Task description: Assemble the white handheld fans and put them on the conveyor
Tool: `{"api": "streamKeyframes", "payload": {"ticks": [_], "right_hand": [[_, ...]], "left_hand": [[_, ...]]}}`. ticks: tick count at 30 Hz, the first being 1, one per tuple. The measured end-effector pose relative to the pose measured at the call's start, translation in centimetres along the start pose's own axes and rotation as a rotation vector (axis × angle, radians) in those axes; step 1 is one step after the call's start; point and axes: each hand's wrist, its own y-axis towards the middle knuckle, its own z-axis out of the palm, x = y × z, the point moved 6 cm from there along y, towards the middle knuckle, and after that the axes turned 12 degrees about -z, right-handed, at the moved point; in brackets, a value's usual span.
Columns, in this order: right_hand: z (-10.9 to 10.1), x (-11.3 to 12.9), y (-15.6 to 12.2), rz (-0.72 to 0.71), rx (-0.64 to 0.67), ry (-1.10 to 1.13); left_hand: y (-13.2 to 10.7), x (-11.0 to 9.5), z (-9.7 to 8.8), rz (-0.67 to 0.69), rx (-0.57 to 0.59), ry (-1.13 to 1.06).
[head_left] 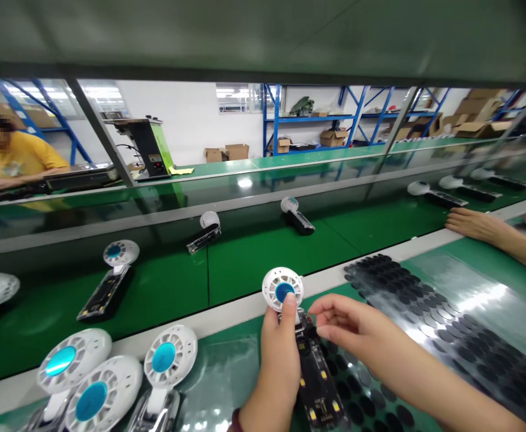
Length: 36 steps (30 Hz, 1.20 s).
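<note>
My left hand (277,354) is wrapped around a small white handheld fan (269,288), its thumb near the blue disc at the centre of the round head. Below the neck, the fan's dark handle (319,384) shows a black circuit board with several yellowish chips. My right hand (352,324) is beside the neck and the top of the handle, fingers curled and thumb apart from them. Nothing shows clearly between its fingertips. Under the handle and to its right lie sheets of black round stickers (402,294).
Several fans (94,399) lie at the lower left. More fans (296,216) rest on the green conveyor belt (245,264) ahead. At the right, another person's hand (478,225) reaches to the belt edge. A person in yellow (33,153) sits far left. A shelf (263,36) hangs overhead.
</note>
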Motion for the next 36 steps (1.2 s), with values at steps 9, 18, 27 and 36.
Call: {"api": "streamKeyframes", "payload": {"ticks": [9, 18, 27, 36], "right_hand": [[1.2, 2.6, 0.8, -0.052, 0.231, -0.581], [1.7, 2.6, 0.9, -0.052, 0.298, -0.71], [2.2, 3.1, 1.1, -0.034, 0.327, -0.833], [2.8, 4.2, 1.1, -0.223, 0.286, -1.136]], "left_hand": [[0.1, 0.2, 0.6, 0.019, 0.072, 0.022], [-0.3, -0.1, 0.6, 0.035, 0.089, 0.091], [-0.1, 0.3, 0.6, 0.022, 0.09, 0.053], [-0.3, 0.2, 0.6, 0.02, 0.13, 0.044]]}}
